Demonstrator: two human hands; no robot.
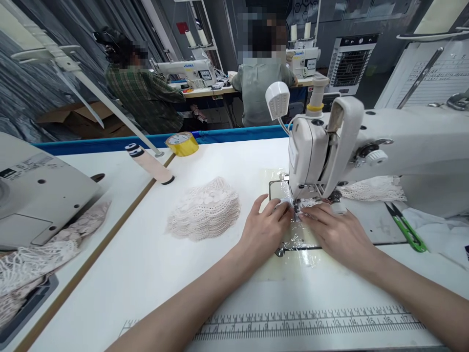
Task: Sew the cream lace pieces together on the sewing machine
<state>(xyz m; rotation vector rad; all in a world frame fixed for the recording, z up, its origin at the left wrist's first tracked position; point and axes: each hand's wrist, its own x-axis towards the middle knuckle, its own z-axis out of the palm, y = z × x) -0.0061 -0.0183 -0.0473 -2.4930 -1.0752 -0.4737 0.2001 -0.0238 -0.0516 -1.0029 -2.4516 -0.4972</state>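
A white sewing machine (309, 151) stands on the right of the white table. Under its needle lies a small piece of white lace (309, 201), mostly hidden by fingers and the presser foot. My left hand (269, 220) rests on the metal plate left of the needle, fingers bent and pressed down at the lace's edge. Just right of the needle, my right hand (331, 227) has its fingers together on the lace. What the fingertips grip is too small to make out. A pile of cream lace pieces (205, 210) lies left of my left hand.
Green thread snips (408, 230) and white cloth (439, 232) lie at right; more lace (375, 189) sits behind the plate. A thread cone (152, 165) and yellow tape roll (182, 144) are back left. A printed ruler (293, 323) runs along the front. Two people sit beyond the table.
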